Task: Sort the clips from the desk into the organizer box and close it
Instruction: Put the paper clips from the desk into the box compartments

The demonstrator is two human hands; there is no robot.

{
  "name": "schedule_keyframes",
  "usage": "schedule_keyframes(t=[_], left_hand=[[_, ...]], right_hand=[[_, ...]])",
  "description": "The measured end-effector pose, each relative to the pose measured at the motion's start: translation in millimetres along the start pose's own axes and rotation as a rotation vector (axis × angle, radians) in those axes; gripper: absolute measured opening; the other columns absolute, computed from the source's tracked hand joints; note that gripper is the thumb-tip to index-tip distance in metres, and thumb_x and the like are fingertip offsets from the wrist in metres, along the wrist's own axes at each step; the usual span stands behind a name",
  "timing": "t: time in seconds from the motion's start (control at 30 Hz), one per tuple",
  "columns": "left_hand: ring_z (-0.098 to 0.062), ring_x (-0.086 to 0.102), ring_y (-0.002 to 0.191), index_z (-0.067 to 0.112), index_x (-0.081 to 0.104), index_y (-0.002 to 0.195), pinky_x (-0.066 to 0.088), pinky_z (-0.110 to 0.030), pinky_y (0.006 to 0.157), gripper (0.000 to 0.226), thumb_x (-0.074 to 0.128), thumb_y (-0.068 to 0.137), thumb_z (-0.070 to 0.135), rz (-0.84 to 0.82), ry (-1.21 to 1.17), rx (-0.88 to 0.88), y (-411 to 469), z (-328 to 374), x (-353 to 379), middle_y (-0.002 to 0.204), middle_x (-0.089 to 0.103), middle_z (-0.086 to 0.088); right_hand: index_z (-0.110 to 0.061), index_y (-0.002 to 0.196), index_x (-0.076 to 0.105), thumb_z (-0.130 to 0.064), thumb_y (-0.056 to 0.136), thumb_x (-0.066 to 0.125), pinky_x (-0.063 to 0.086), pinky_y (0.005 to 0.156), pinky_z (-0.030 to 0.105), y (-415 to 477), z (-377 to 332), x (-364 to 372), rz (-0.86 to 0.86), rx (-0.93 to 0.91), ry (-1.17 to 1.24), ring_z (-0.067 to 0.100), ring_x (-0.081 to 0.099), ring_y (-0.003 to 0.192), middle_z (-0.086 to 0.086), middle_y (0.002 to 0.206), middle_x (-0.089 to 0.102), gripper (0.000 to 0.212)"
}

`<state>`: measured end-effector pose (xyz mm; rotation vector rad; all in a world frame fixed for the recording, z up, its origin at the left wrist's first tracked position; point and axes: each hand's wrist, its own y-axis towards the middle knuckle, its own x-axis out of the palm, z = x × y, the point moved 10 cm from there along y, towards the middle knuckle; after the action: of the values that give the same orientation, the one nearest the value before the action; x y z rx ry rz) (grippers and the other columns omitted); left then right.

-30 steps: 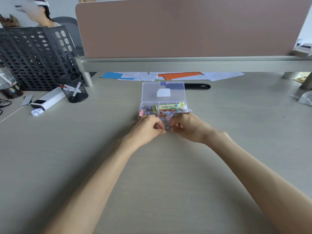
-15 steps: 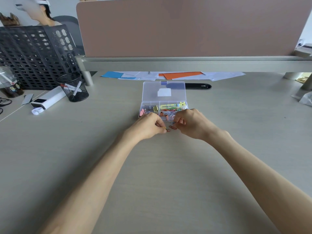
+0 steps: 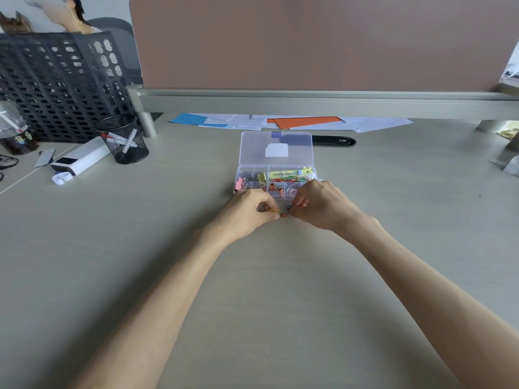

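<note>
Both forearms come in from the bottom corners and meet near the middle, bare to the elbow. The left hand is curled, knuckles up, with thumb and first fingers pinched together at the tips. The right hand is curled the same way, fingertips pinched and pointing toward the left hand, almost touching it.

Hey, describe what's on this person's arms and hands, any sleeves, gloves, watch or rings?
Both forearms are bare right down to the frame's bottom edge, with no sleeves showing. The left hand and right hand wear no gloves, and no watch, bracelet or ring is visible on either.
</note>
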<state>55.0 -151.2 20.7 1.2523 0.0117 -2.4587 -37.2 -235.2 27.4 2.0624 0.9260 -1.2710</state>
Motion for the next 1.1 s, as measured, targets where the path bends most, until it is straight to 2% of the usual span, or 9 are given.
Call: schedule_keyframes(t=[0.13, 0.3, 0.4, 0.5, 0.67, 0.77, 0.9, 1.0, 1.1], left_hand=[[0.006, 0.045, 0.056, 0.013, 0.072, 0.081, 0.03, -0.01, 0.054, 0.004, 0.072, 0.08, 0.016, 0.105, -0.049, 0.035, -4.3, -2.2, -9.5, 0.061, 0.044, 0.013], [0.005, 0.046, 0.055, 0.016, 0.071, 0.08, 0.034, -0.006, 0.069, 0.002, 0.071, 0.082, 0.016, 0.145, -0.116, 0.014, -7.2, -9.2, -10.4, 0.062, 0.046, 0.011], [0.006, 0.045, 0.055, 0.018, 0.071, 0.08, 0.031, -0.008, 0.054, 0.002, 0.071, 0.082, 0.017, 0.136, -0.127, 0.002, -7.3, -9.9, -8.8, 0.063, 0.047, 0.012], [0.007, 0.045, 0.056, 0.02, 0.07, 0.079, 0.03, -0.009, 0.052, 0.003, 0.071, 0.082, 0.018, 0.14, -0.127, 0.007, -6.4, -11.0, -8.4, 0.066, 0.05, 0.013], [0.004, 0.045, 0.056, 0.017, 0.07, 0.08, 0.03, -0.009, 0.052, 0.002, 0.071, 0.081, 0.017, 0.142, -0.125, 0.029, -5.1, -10.9, -7.4, 0.069, 0.05, 0.012], [0.004, 0.045, 0.058, 0.015, 0.071, 0.081, 0.03, -0.01, 0.055, 0.001, 0.071, 0.081, 0.015, 0.146, -0.108, 0.084, -4.6, -5.7, -7.9, 0.07, 0.051, 0.012], [0.002, 0.046, 0.062, 0.016, 0.074, 0.093, 0.03, -0.009, 0.063, 0.011, 0.072, 0.082, 0.018, 0.093, -0.055, 0.117, 0.2, -3.3, -4.3, 0.071, 0.05, 0.013], [-0.007, 0.048, 0.072, 0.017, 0.074, 0.093, 0.027, -0.015, 0.074, 0.01, 0.069, 0.085, 0.02, 0.008, 0.051, 0.16, 4.2, 5.3, -1.2, 0.078, 0.052, 0.009], [-0.004, 0.046, 0.069, 0.015, 0.071, 0.091, 0.03, -0.019, 0.07, 0.008, 0.068, 0.085, 0.021, -0.085, 0.12, 0.162, 8.3, 13.2, 1.0, 0.078, 0.05, 0.011]], right_hand=[[-0.022, 0.084, 0.072, -0.028, 0.079, 0.066, 0.054, 0.074, 0.038, 1.2, 5.7, -6.6, 0.032, 0.025, -0.061, 0.031, 0.063, 0.085, 0.008, 0.091, 0.07, 0.01], [-0.026, 0.086, 0.071, -0.031, 0.08, 0.067, 0.054, 0.072, 0.036, 1.4, 8.7, -10.5, 0.046, 0.028, -0.132, 0.03, 0.064, 0.086, 0.006, 0.094, 0.07, 0.009], [-0.022, 0.086, 0.07, -0.032, 0.079, 0.067, 0.055, 0.073, 0.038, 2.6, 11.1, -9.3, 0.039, 0.048, -0.134, 0.03, 0.064, 0.085, 0.007, 0.093, 0.069, 0.012], [-0.018, 0.087, 0.07, -0.036, 0.074, 0.068, 0.055, 0.073, 0.037, 2.5, 14.4, -6.4, -0.006, 0.085, -0.086, 0.029, 0.063, 0.081, 0.007, 0.09, 0.069, 0.021], [-0.005, 0.087, 0.069, -0.037, 0.074, 0.07, 0.045, 0.059, 0.027, -2.2, 17.0, -0.4, -0.119, 0.143, -0.015, 0.026, 0.059, 0.072, 0.012, 0.087, 0.067, 0.034], [-0.006, 0.089, 0.069, -0.036, 0.076, 0.071, 0.04, 0.053, 0.023, -5.9, 11.9, -1.5, -0.146, 0.116, 0.025, 0.018, 0.052, 0.066, 0.01, 0.088, 0.066, 0.033], [-0.017, 0.086, 0.071, -0.032, 0.079, 0.07, 0.041, 0.054, 0.018, -9.9, 3.9, -5.6, -0.156, 0.046, 0.036, 0.018, 0.058, 0.074, 0.003, 0.088, 0.066, 0.017], [-0.019, 0.085, 0.07, -0.029, 0.08, 0.07, 0.047, 0.061, 0.022, -10.8, 2.4, -6.3, -0.164, 0.016, 0.052, 0.017, 0.06, 0.08, 0.0, 0.086, 0.065, 0.012], [-0.018, 0.084, 0.069, -0.027, 0.08, 0.07, 0.047, 0.067, 0.025, -10.7, 2.9, -6.5, -0.166, 0.003, 0.053, 0.017, 0.061, 0.082, 0.0, 0.085, 0.065, 0.01]])
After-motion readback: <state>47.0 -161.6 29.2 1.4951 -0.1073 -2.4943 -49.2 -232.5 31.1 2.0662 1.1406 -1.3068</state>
